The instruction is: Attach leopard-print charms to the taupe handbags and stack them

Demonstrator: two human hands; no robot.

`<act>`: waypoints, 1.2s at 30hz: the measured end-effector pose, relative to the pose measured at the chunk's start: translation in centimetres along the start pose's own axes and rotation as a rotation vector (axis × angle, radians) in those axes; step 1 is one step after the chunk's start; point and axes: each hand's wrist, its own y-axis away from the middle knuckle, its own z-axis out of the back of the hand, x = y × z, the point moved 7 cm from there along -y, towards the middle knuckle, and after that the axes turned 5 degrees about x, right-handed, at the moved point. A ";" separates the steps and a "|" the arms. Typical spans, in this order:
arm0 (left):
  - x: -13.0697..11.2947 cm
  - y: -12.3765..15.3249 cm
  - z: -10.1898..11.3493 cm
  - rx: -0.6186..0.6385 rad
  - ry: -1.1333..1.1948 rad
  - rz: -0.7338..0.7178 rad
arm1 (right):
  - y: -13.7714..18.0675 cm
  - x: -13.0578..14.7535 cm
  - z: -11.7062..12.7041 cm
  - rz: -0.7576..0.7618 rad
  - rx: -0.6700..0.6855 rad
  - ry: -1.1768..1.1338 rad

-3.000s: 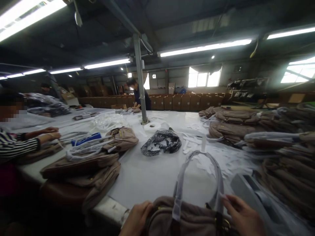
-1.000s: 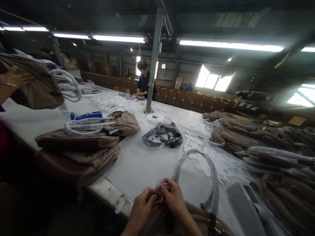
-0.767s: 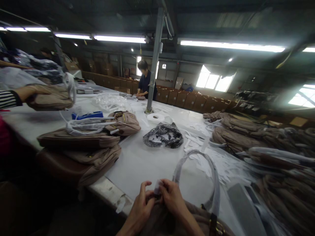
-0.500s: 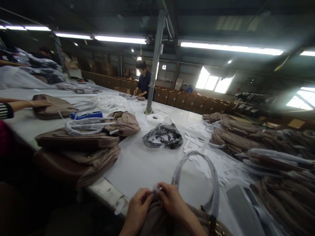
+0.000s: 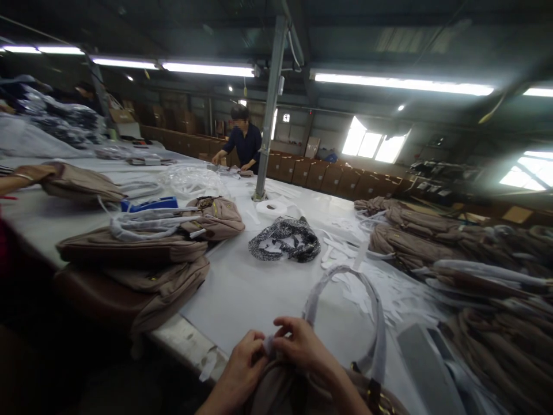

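A taupe handbag (image 5: 276, 395) sits at the near table edge, its handle (image 5: 377, 323) wrapped in white and arching upward. My left hand (image 5: 239, 366) and my right hand (image 5: 300, 346) meet at the bag's top by the handle's near end. Both pinch a small white piece of wrapping (image 5: 268, 344) between closed fingers. My wrists hide most of the bag's top.
Finished bags (image 5: 138, 259) are stacked at the left. More bags (image 5: 475, 259) pile along the right. A dark patterned cloth (image 5: 285, 239), a tape roll (image 5: 273, 207) and white paper scraps (image 5: 367, 276) lie mid-table by a steel post (image 5: 268, 115). A co-worker's hand (image 5: 21, 176) holds a bag at far left; another person (image 5: 242, 141) stands beyond.
My hands came together from the bag's sides onto the white wrapping at the handle's near end. The co-worker at left lifted a bag and set it down on the table.
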 end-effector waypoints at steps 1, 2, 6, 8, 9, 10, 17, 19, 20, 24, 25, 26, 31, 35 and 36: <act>0.0 0.0 0.0 0.003 0.001 -0.008 | -0.2 0.1 -0.1 0.010 0.015 0.041; 0.1 0.0 0.0 0.002 -0.001 -0.015 | -0.4 0.2 -0.3 0.024 0.026 0.087; 1.2 -0.1 0.2 -0.041 0.038 0.058 | -0.4 0.4 -0.2 0.068 -0.009 0.198; 1.9 -0.2 0.3 -0.059 0.143 0.167 | -0.1 0.3 0.0 0.075 -0.035 0.187; 1.9 -0.3 0.1 -0.052 0.194 0.196 | 0.1 0.3 0.1 0.082 -0.045 0.173; 1.7 -0.5 0.0 -0.040 0.225 0.198 | 0.3 0.3 0.1 0.090 -0.056 0.156; 0.9 -0.2 -0.3 -0.076 0.084 0.118 | 0.6 -2.0 0.3 0.041 -0.130 -0.103; 1.5 0.3 0.0 -0.107 0.053 0.122 | 0.6 -2.5 0.3 0.034 -0.154 -0.151; 1.8 0.5 0.2 -0.127 0.035 0.138 | 0.6 -2.6 0.3 0.036 -0.161 -0.155; 2.0 0.3 1.1 -0.150 0.038 0.188 | 0.8 -2.1 0.3 0.070 -0.148 -0.122; 1.6 0.0 1.0 -0.124 0.039 0.155 | 0.9 -1.9 0.3 0.083 -0.148 -0.099; 1.1 -0.4 0.9 -0.096 0.028 0.107 | 1.0 -1.7 0.3 0.093 -0.151 -0.074; 0.0 -1.3 0.1 -0.062 -0.061 -0.014 | 1.1 -2.0 0.5 0.078 -0.179 -0.036; -0.1 -0.8 -0.3 -0.056 -0.064 -0.087 | 1.2 -2.1 0.5 0.066 -0.143 -0.065; -0.1 -0.6 -0.3 -0.044 -0.062 -0.101 | 1.2 -1.9 0.6 0.072 -0.137 -0.054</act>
